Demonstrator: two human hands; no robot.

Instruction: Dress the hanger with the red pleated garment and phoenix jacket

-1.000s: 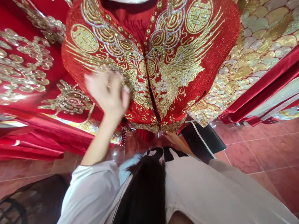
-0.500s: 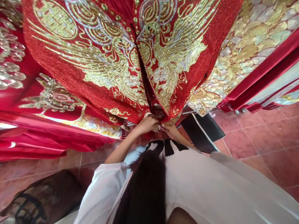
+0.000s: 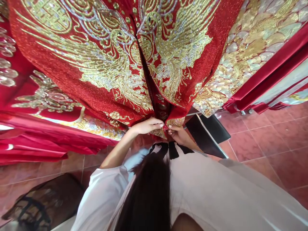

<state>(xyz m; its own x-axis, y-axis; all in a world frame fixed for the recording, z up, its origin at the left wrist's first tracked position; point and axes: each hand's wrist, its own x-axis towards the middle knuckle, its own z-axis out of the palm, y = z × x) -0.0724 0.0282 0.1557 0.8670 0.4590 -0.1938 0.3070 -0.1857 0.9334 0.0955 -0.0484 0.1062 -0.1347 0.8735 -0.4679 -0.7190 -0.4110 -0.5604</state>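
Note:
A red jacket (image 3: 101,67) with gold and silver phoenix embroidery hangs in front of me, its front opening running down the middle. My left hand (image 3: 145,125) pinches the bottom hem of the left panel beside the opening. My right hand (image 3: 178,134) grips the bottom hem of the right panel, fingers closed on the cloth. Both hands meet at the lower end of the opening (image 3: 163,117), close to my chest. My white top and dark hair fill the lower view.
More red embroidered garments hang at left (image 3: 36,96) and a gold-scaled one at right (image 3: 247,45). A black stand base (image 3: 207,134) rests on the red tiled floor (image 3: 264,141). A dark basket-like object (image 3: 40,202) sits at lower left.
My left hand dropped from the raised position on the jacket's chest to the bottom hem, joining the right hand. The view moved closer to the jacket.

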